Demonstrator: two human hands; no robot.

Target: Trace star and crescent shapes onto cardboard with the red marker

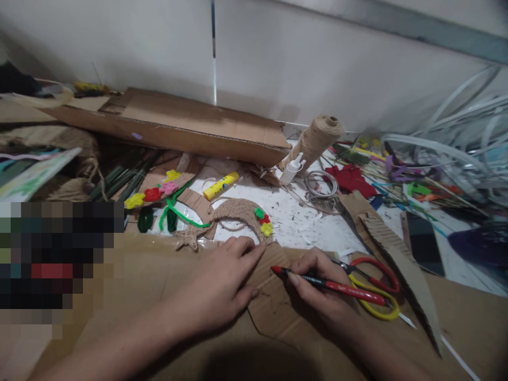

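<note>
My right hand [325, 288] grips a red and black marker [353, 292] between thumb and fingers. The marker's red end points left, over a small cut piece of cardboard [273, 312] that has dark lines on it. My left hand [222, 280] rests at the left edge of this piece, its fingers stretched out and the thumb apart. Just beyond my left fingertips lies a twine-wrapped crescent [238, 209] with green, red and yellow pipe-cleaner flowers. A twine star [187, 239] is left of it. Scissors [375, 286] with red and yellow handles lie behind my right hand.
A yellow glue stick [221, 186], a white glue bottle [291, 169] and a twine spool [317, 140] stand or lie farther back. Along the wall is a long cardboard box [190, 129]. On the right are a cardboard strip [397, 270], a phone [424, 243] and tangled white strips [448, 153].
</note>
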